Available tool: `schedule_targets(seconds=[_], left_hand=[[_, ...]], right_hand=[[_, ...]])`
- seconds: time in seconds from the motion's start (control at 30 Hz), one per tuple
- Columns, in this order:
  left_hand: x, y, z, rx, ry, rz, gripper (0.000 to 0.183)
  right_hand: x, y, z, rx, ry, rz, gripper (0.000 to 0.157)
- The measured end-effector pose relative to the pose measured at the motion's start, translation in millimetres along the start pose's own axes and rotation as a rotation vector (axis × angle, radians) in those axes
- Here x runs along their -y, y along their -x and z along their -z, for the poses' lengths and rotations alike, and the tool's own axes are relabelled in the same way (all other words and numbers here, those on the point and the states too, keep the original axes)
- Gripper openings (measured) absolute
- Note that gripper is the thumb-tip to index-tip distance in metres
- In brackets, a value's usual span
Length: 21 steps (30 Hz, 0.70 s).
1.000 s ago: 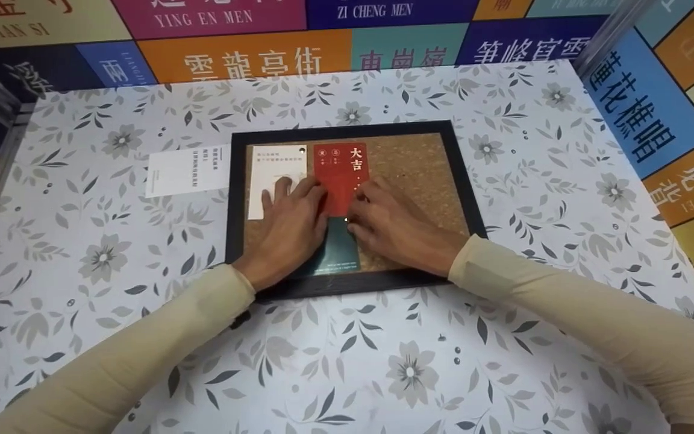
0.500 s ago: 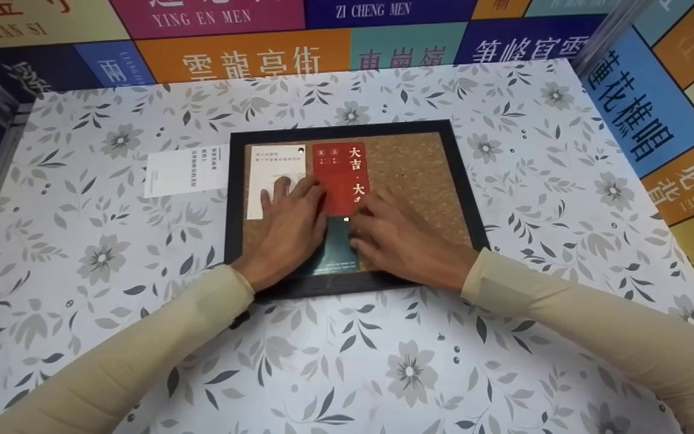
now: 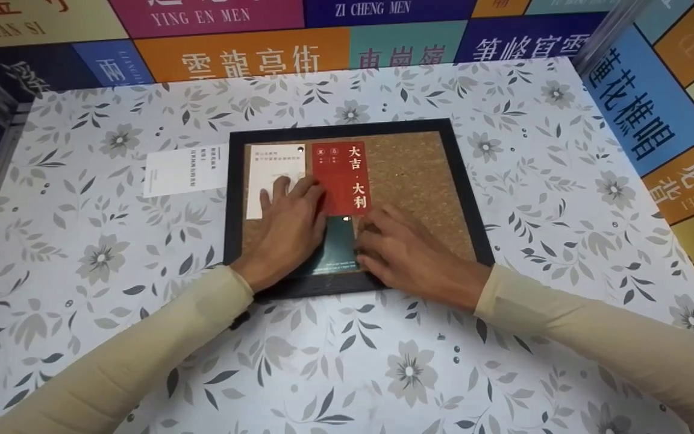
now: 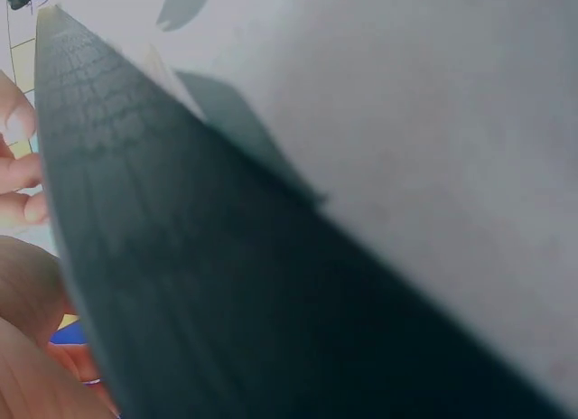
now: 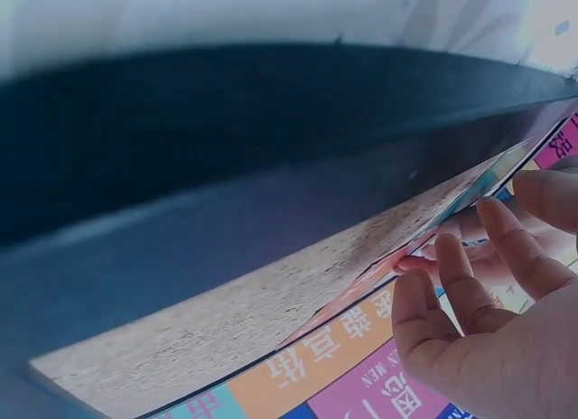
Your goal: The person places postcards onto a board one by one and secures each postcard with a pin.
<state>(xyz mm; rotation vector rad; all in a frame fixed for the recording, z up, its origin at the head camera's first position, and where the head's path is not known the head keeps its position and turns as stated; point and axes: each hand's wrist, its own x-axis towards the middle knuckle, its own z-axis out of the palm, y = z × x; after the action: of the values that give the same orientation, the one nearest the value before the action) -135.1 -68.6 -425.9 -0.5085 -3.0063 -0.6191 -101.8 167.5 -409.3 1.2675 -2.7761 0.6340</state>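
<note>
A cork board (image 3: 419,175) with a black frame (image 3: 347,128) lies on the table. On it are a white card (image 3: 275,158), a red card (image 3: 340,181) with Chinese characters, and a teal card (image 3: 336,250) below the red one. My left hand (image 3: 287,229) rests across the white and red cards with relaxed fingers, covering their lower parts. At the teal card's right side is my right hand (image 3: 413,256), its fingers loosely bent; in the right wrist view no thing shows between its fingers (image 5: 465,279). A small bright spot shows at the teal card's upper edge.
Left of the board, a loose white card (image 3: 184,172) with Chinese text lies on the floral table covering (image 3: 410,374). A small dark round pin (image 3: 300,149) marks the white card's top right corner. Colourful lettered panels (image 3: 244,60) rise behind and beside the table.
My right hand has slid down and right, away from the red card's lower right corner, uncovering more of its characters. My left hand has stayed in place.
</note>
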Motion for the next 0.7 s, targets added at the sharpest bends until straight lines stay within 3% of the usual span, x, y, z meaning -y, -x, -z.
schedule_targets(seconds=[0.3,0.7], left_hand=[[-1.5,-1.3,-0.8,-0.009,0.015,-0.011,0.044],[-0.5,-0.2,-0.4,-0.017,0.030,-0.004,0.042]], right_hand=[[13,27,2.6,-0.027,-0.049,0.027,0.010],[22,54,-2.0,-0.071,-0.025,0.062,0.011]])
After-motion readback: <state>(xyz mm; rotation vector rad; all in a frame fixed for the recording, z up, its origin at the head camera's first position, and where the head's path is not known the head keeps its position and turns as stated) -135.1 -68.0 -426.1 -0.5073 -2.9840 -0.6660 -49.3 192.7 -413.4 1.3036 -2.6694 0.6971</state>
